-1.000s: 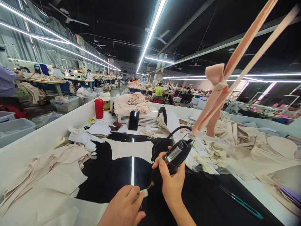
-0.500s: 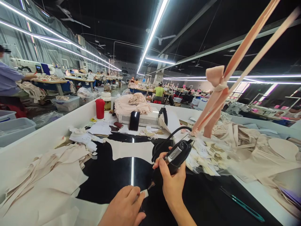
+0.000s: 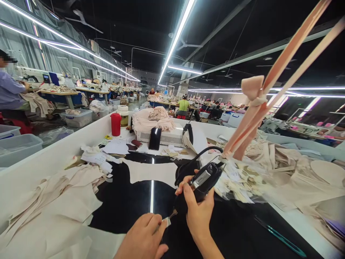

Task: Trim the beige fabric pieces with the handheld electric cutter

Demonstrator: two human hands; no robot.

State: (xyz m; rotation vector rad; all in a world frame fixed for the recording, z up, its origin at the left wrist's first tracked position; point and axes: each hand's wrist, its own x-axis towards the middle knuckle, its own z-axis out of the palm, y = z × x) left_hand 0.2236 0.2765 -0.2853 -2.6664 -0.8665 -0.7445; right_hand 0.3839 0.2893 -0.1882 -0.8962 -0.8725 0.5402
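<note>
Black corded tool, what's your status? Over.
Right hand gripping the black corded tool. Left hand pinching a small pale piece near its tip. Pink straps by tool's rear; teal implement lying right.

- Left hand (image 3: 141,235): enters at the lower edge of view, back upward, fingers bent in a pinch grip and directed right.
- Left thumb (image 3: 162,250): sits below the bent fingers.
- Right hand (image 3: 199,212): sits higher than the left, fingers curled in a grip.
- Right thumb (image 3: 190,196): points up and slightly left.
- Right forearm (image 3: 210,248): slants up and left from the lower edge.
- Hand spacing: near, not touching.
</note>
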